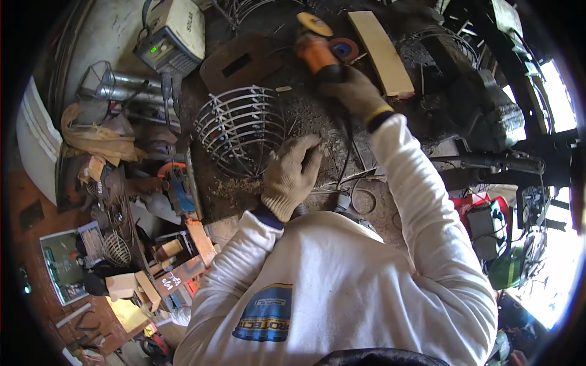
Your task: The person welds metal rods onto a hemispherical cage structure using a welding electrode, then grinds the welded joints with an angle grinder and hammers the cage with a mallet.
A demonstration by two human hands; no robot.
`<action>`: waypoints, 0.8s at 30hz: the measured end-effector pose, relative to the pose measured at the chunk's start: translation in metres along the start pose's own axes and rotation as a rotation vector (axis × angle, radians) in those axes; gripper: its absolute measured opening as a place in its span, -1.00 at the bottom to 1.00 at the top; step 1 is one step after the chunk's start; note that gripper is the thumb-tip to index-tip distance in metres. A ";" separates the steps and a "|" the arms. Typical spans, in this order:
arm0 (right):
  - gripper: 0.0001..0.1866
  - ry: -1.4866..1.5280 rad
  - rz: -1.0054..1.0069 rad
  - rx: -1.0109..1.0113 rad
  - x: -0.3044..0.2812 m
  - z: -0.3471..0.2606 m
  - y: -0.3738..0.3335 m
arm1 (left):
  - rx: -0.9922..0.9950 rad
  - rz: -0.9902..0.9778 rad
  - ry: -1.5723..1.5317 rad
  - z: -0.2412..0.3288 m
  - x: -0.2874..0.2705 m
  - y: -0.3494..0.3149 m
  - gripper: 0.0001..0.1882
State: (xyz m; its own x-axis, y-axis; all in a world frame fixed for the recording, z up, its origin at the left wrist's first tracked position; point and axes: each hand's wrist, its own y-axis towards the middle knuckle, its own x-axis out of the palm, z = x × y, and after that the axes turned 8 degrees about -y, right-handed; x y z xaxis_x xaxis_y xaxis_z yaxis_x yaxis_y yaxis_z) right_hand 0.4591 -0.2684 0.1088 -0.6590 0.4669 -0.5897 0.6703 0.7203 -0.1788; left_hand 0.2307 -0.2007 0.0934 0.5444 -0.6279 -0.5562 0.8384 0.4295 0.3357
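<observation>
My right hand (357, 96), in a work glove, is wrapped round the dark rear end of an orange angle grinder (317, 53) over the far part of the dark workbench (311, 113). A yellowish disc (315, 24) sits on the grinder's far end. My gloved left hand (292, 174) rests near the bench's front edge, its fingers loosely bent with a gap beside the thumb and nothing seen between them. Just left of it lies a rounded basket-like frame of bent metal rods (241, 128). Whether the left hand touches the frame is hard to tell.
A wooden board (381, 55) and a loose reddish-blue disc (343, 49) lie beside the grinder. A brown welding shield (238, 61) lies behind the rod frame, and a welding machine (174, 36) stands far left. A cable (347, 152) crosses the bench near my right forearm.
</observation>
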 end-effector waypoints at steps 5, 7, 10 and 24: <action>-0.38 0.428 0.067 0.007 -0.040 0.029 -0.034 | -0.252 -0.127 0.358 -0.033 0.039 0.073 -0.69; -0.38 0.456 0.138 -0.045 -0.052 0.039 -0.047 | -0.353 -0.169 0.372 -0.051 0.047 0.118 -0.61; -0.36 0.439 0.208 -0.070 -0.063 0.036 -0.071 | -0.398 -0.164 0.461 -0.073 0.053 0.163 -0.58; -0.28 0.469 0.320 0.021 -0.056 0.050 -0.119 | -0.329 -0.477 0.786 -0.077 0.076 0.195 -0.68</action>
State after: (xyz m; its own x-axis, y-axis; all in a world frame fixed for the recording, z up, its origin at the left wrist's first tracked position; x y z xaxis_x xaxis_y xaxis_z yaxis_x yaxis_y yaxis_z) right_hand 0.4335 -0.4053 0.1240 -0.4998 0.8416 -0.2048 0.8650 0.4973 -0.0675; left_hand 0.4335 -0.1148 0.0578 -0.1238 -0.2225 -0.9670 0.8512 0.4771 -0.2187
